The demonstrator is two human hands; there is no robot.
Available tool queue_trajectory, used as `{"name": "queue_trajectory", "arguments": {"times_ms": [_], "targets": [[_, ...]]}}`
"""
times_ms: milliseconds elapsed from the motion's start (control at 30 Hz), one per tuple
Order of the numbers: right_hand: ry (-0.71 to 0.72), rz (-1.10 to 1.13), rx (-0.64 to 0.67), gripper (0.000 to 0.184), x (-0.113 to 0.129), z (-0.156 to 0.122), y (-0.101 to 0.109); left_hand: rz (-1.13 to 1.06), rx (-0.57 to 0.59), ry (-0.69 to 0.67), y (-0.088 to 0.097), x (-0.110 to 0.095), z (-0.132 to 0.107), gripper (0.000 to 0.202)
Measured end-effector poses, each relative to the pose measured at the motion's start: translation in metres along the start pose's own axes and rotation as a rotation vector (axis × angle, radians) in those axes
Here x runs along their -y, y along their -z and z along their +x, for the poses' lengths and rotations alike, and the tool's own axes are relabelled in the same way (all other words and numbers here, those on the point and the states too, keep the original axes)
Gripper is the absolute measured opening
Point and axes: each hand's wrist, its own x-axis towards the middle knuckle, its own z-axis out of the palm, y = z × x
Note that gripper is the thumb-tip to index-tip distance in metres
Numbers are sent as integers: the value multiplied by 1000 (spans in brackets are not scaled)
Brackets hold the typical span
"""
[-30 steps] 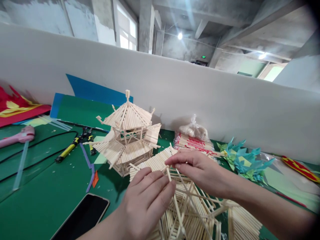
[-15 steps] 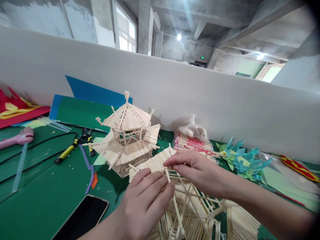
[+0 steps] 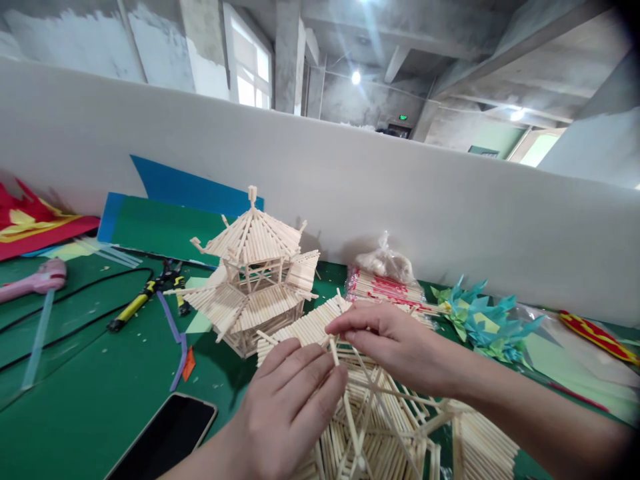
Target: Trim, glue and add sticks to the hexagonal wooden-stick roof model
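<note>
A framework of thin wooden sticks (image 3: 395, 417) lies before me, with slatted roof-like panels around it. My right hand (image 3: 387, 340) pinches, thumb against fingers, at the upper end of a slanting wooden stick (image 3: 351, 420). Against the same stick, from the left, curl the fingers of my left hand (image 3: 295, 400); its thumb is hidden. Behind my hands a slatted stick panel (image 3: 295, 330) slopes upward. Beyond my left hand stands a tiered pagoda model (image 3: 255, 270) of the same sticks, with a pointed roof.
A phone (image 3: 165, 437) lies at the front left. Yellow-black pliers (image 3: 137, 303), a pink glue gun (image 3: 43, 277) and purple strips (image 3: 177, 347) are on the left. Bagged sticks (image 3: 387, 283) and blue-green paper foliage (image 3: 493, 320) sit behind. A white partition (image 3: 450, 200) borders the green table (image 3: 65, 427).
</note>
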Motion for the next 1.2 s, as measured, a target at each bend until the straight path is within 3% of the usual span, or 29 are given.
{"name": "queue_trajectory", "arguments": {"times_ms": [200, 267, 367, 500, 567, 733, 867, 1000, 1200], "targets": [[-5, 0, 11, 28, 1, -1, 0, -23, 17, 31, 4, 2, -3, 25], [-28, -17, -5, 28, 1, -2, 1, -63, -11, 99, 6, 4, 0, 25], [-93, -35, -56, 26, 1, -6, 1, -124, -27, 297, 6, 8, 9, 23], [-183, 20, -134, 13, 2, -18, -2, -332, 178, 626, 2, 14, 18, 26], [-231, 46, -111, 22, 4, -25, -6, -456, 219, 710, 0, 16, 21, 23], [-299, 115, 10, 30, 9, -32, -18, -550, 211, 724, -4, 16, 23, 13], [-300, 307, 64, 31, 9, -26, -24, -581, 217, 713, -3, 14, 22, 12], [-353, 455, 56, 28, 5, -20, -30, -603, 220, 719, -3, 13, 20, 21], [-367, 453, 20, 25, 1, -21, -34, -629, 218, 732, -5, 13, 20, 22]]}}
